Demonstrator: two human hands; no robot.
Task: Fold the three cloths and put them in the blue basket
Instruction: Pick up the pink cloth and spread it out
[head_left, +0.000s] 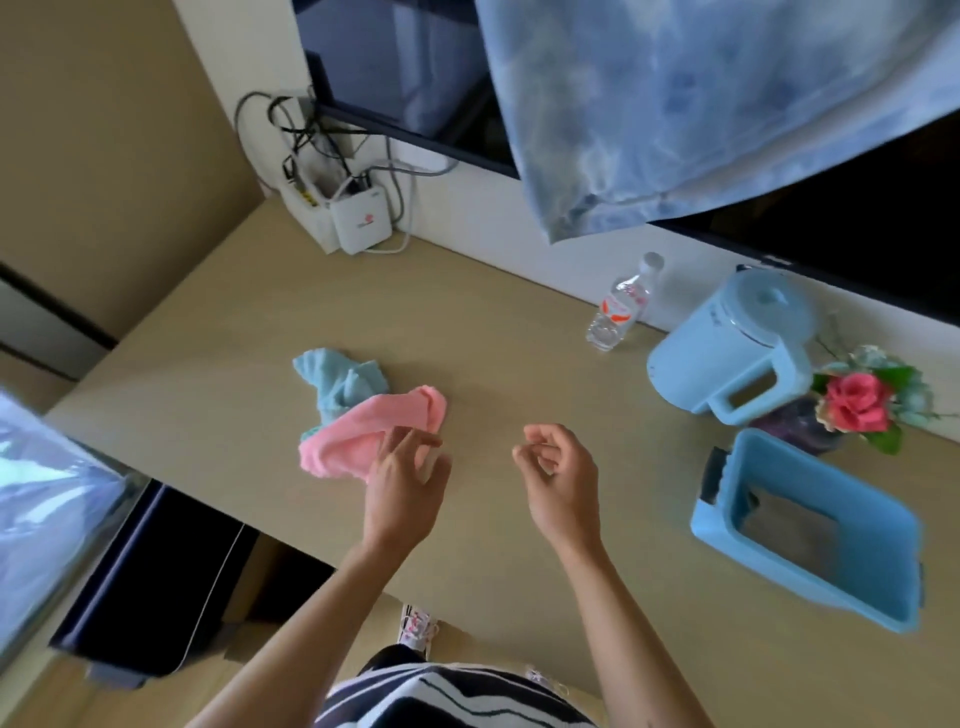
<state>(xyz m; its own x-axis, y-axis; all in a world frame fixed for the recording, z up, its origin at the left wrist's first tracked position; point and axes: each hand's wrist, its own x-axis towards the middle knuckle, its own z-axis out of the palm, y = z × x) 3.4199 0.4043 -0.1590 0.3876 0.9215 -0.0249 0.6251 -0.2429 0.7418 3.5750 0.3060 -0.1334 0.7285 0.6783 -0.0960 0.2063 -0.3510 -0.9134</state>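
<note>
The pink cloth (363, 431) lies crumpled on the pale wooden table (493, 364), overlapping a light blue cloth (337, 382) bunched just behind it. The left hand (405, 478) hovers at the pink cloth's near edge with fingers spread and relaxed; motion blur hides whether the fingertips touch the fabric. The right hand (561, 467) is well apart from both cloths, loosely curled and holding nothing. To the right the blue basket (857, 525) stands near the table edge. Behind it are a blue kettle (727, 348), a bunch of flowers (857, 397) and a clear water bottle (618, 312). Blue tie-dye fabric (675, 104) hangs across the top.
</note>
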